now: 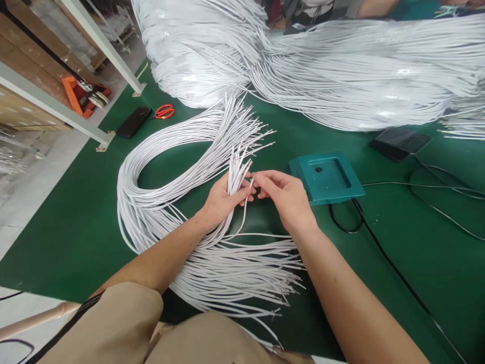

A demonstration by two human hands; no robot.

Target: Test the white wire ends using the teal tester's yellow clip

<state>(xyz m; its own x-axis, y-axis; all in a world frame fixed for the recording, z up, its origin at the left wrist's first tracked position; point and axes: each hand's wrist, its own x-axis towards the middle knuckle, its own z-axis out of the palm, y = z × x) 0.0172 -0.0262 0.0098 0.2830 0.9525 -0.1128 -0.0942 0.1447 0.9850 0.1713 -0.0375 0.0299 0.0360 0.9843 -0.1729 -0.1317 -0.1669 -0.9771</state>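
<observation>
My left hand (223, 199) is closed around a small bunch of white cables (235, 174), their cut ends pointing up. Between its thumb and fingers one cable stands apart from the bunch. At that cable's stripped tip, my right hand (286, 194) pinches with thumb and forefinger; the fine wires there are too small to make out. A looped bundle of white cables (129, 202) curves round to the left of my hands. More loose cable ends (257, 273) fan out below my wrists. Just right of my right hand sits a teal device (333, 189) with a shallow recess.
Large white cable bundles (359, 76) span the back of the green table (417, 242). Red-handled scissors (164, 111) and a black phone (134, 121) lie at the left. A dark box (401, 141) and black cords (394, 268) are on the right. People are partly visible behind.
</observation>
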